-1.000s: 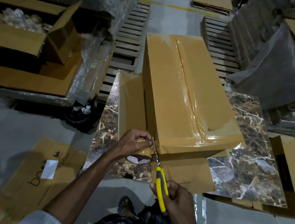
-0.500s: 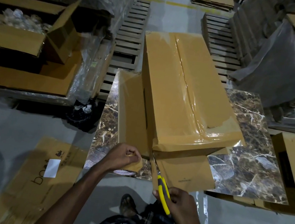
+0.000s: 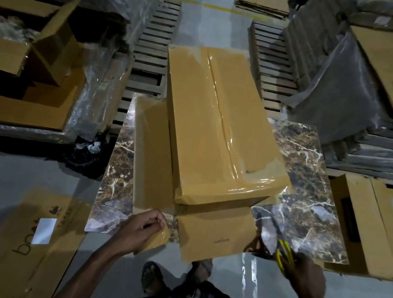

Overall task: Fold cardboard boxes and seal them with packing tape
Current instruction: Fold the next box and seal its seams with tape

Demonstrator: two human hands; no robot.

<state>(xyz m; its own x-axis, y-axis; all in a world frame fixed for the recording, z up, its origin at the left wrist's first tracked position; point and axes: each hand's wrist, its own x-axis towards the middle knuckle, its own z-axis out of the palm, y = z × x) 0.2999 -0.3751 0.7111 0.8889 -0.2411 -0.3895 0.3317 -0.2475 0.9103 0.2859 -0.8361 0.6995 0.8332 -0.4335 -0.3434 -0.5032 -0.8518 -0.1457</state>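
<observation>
a: what has shifted in the last second?

b: the yellow-handled scissors (image 3: 284, 256) were at the near end of the long tan cardboard box (image 3: 213, 131), with their blades on the strip that ran to the roll. the person's right hand (image 3: 305, 277) has now swung them out to the right, over the near edge of the brown marble-patterned slab (image 3: 309, 202). the left hand (image 3: 138, 233) has drawn back with the roll of brown packing tape (image 3: 160, 236) to the slab's near edge.

a: so the strip is cut?

b: that is the likely reading. nothing shows joining roll and box any more, and the glossy clear tape (image 3: 222, 117) runs the length of the top seam and over the near end. this seam looks sealed.

a: and the grips?

b: the left hand's fingers are curled round the roll. the right hand is closed round the yellow handles, but it is blurred, so it cannot be told whether the blades are apart or together.

a: where is the box relative to them?

b: it lies flat on the slab, ahead of both hands and between them, and neither touches it. the left hand sits just beside the near left corner of the loose near flap (image 3: 215, 237) that sticks out under the box. the right hand is off that flap's right side, apart from it.

a: what is left?

b: probably pressing the tape's tail down, then dealing with the flaps not yet taped.
</observation>
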